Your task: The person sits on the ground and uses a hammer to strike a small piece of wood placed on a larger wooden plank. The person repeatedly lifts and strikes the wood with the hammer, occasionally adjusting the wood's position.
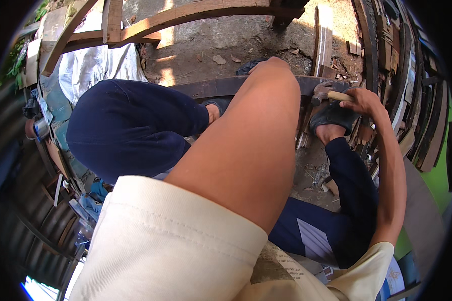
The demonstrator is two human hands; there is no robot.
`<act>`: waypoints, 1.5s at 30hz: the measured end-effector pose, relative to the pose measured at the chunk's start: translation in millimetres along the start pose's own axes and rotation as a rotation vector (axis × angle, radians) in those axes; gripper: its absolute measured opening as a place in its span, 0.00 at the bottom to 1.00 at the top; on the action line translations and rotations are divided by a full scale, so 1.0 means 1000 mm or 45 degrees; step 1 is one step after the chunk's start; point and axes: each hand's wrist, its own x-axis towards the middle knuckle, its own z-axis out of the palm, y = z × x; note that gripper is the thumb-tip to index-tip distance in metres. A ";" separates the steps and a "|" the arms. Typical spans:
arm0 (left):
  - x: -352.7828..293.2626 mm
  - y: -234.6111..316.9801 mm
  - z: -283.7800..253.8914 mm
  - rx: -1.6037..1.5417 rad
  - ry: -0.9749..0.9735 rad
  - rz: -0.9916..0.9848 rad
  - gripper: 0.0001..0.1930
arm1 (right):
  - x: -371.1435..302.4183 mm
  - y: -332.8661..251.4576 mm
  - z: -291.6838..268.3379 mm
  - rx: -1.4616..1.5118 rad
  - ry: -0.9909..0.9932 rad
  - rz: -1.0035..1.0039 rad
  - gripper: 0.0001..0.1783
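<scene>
1. Stacked timber (pixel 432 120) fills the right side, with dark and pale lengths piled loosely along the edge.
2. A wooden frame (pixel 201 19) spans the top of the view, beyond the work; a white sheet (pixel 98 65) lies near its left end.
3. The dark beam (pixel 206 89) lies crosswise in front of the person, on or just above the dirt ground (pixel 196 62). The left arm hides part of its middle.
4. The person's legs, in navy trousers (pixel 125 125), are bent either side of the left arm (pixel 241 145), which reaches forward across the beam. The left hand is not clearly shown, so I cannot tell whether it is loose, clenched or holding something.
5. A dark shoe (pixel 331 118) on the right foot sits just this side of the beam's right end, close below the hammer.
6. The right hand (pixel 362 102) grips the hammer (pixel 339 96) by its pale handle. The metal head is over the beam's right end; contact is unclear. I judge the step in hand to be hammer work there; the next move would call for a firm grip, a steady beam and a path clear of the foot.
</scene>
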 end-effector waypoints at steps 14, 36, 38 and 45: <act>0.057 -0.018 0.084 -0.342 0.676 -0.322 0.38 | 0.015 -0.008 -0.006 -0.318 0.316 -0.001 0.41; 0.053 -0.014 0.106 -0.541 0.894 -0.202 0.37 | 0.012 -0.103 0.001 -0.306 0.174 0.545 0.10; 0.056 -0.017 0.109 -0.556 0.902 -0.212 0.37 | 0.025 -0.151 0.010 -0.394 0.090 0.725 0.14; 0.064 -0.016 0.100 -0.620 0.838 -0.243 0.41 | -0.005 -0.154 0.028 -0.294 0.198 0.504 0.09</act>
